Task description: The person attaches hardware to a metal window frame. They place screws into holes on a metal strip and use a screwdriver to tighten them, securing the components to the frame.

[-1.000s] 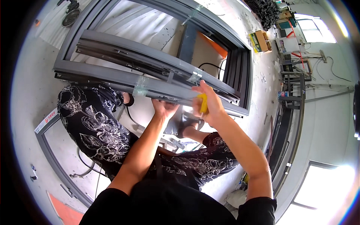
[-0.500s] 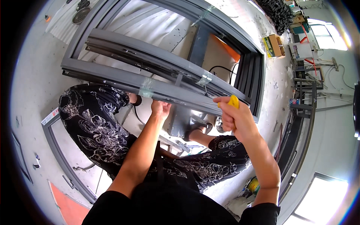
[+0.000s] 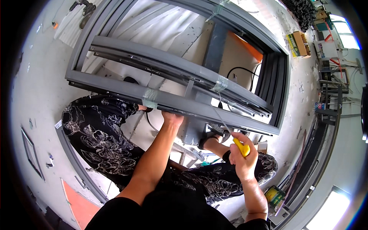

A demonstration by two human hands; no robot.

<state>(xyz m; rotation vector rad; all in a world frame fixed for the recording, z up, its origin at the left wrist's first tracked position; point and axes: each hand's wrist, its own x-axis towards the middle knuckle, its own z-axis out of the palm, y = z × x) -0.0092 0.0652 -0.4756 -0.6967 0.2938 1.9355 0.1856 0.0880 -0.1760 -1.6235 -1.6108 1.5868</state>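
Observation:
A grey metal window frame [image 3: 126, 82] lies across in front of me, with bands of clear tape [image 3: 150, 97] wrapped around its nearest rail. My left hand [image 3: 173, 118] grips the underside of that rail, a little right of the tape; its fingertips are hidden by the metal. Closed round the yellow handle of a screwdriver [image 3: 241, 147] is my right hand [image 3: 245, 159], to the right and below the rail. The thin shaft slants up and left, its far end over the rail. A second rail [image 3: 172, 63] runs behind, also taped.
Under the frame stands a dark grey support beam [image 3: 214, 48]. An orange panel [image 3: 246, 46] and a black cable [image 3: 239, 69] show through the opening. An open cardboard box [image 3: 299, 44] sits on the floor at far right. Long metal profiles [image 3: 306, 161] lie along the right wall.
My right hand has come down toward me with the screwdriver, whose shaft now shows plainly. The left hand stays at the rail. The view has shifted slightly.

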